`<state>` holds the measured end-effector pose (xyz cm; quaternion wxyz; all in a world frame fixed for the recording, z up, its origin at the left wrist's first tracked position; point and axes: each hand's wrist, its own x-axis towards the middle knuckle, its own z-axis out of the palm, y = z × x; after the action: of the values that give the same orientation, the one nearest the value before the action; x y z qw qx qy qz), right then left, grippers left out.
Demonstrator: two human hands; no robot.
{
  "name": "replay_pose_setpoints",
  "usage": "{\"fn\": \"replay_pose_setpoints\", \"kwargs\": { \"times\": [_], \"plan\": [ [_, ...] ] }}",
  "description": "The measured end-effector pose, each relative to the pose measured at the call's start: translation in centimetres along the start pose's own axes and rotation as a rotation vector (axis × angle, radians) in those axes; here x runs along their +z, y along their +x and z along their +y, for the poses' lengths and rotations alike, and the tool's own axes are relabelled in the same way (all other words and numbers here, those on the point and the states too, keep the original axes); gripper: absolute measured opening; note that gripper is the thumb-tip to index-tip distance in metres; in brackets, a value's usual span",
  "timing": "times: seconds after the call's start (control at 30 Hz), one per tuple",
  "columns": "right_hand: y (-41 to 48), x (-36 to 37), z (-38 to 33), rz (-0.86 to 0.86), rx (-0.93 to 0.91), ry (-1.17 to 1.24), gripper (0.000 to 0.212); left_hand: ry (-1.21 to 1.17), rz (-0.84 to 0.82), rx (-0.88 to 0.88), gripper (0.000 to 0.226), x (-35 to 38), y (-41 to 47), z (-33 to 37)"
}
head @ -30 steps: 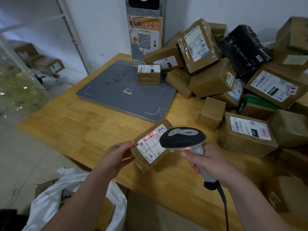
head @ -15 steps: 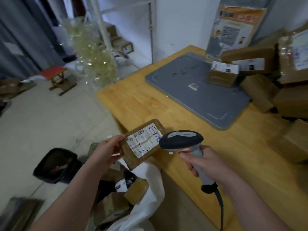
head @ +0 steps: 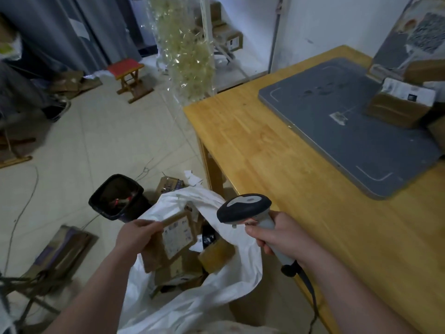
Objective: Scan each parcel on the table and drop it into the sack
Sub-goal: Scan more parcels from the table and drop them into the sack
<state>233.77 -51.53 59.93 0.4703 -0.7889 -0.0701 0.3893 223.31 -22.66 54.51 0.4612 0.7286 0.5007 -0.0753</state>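
Left hand point(head: 137, 235) pinched brown taped parcel point(head: 173, 239) by top corner at mouth of white plastic sack point(head: 216, 285), label print blurred, unreadable, right hand point(head: 281, 237) wrapped round grey pistol-grip scanner point(head: 243, 208), just off wooden table point(head: 277, 165) edge, other boxes point(head: 216, 256) inside sack

Parcel depot: handheld scanner point(head: 243, 208), parcel-filled sack point(head: 192, 307), grey pad point(head: 349, 145).

The left hand point(head: 137, 235) grips a brown parcel point(head: 177, 237) by its upper corner, label up, over the open mouth of a white sack point(head: 192, 307) that already has other boxes inside. The right hand point(head: 281, 237) holds a scanner point(head: 243, 208) by its handle beside the counter point(head: 277, 153). A grey pad point(head: 349, 141) on the counter carries another box point(head: 397, 104). A black bin point(head: 118, 196) stands on the floor just beyond the sack.
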Motion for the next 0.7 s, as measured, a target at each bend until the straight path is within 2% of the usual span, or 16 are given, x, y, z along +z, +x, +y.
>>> {"fn": "replay_pose_setpoints", "kwargs": {
  "times": [0.13, 0.2, 0.33, 0.43, 0.57, 0.7],
  "plan": [
    [-0.3, -0.3, 0.5, 0.007, 0.025, 0.020, 0.011, 0.671, -0.001, 0.051, 0.024, 1.8, 0.3, 0.3],
    [-0.7, -0.7, 0.9, 0.024, 0.036, 0.045, 0.010, 0.813, -0.009, 0.079, 0.028, 2.9, 0.7, 0.9],
    [-1.8, -1.8, 1.8, 0.083, 0.069, 0.118, 0.011, 0.711, -0.045, 0.207, 0.012, 5.0, 0.8, 3.3],
    [-3.0, -2.9, 2.6, 0.156, 0.087, 0.181, 0.014, 0.644, -0.088, 0.349, 0.021, 6.9, -0.5, 6.2],
    [-5.4, -4.8, 3.5, 0.284, 0.069, 0.275, 0.010, 0.411, -0.168, 0.526, 0.026, 10.1, -3.9, 10.8],
    [-8.9, -7.3, 5.0, 0.452, 0.028, 0.367, 0.015, 0.353, -0.390, 0.709, 0.019, 14.6, -8.1, 15.5]
  ]
}}
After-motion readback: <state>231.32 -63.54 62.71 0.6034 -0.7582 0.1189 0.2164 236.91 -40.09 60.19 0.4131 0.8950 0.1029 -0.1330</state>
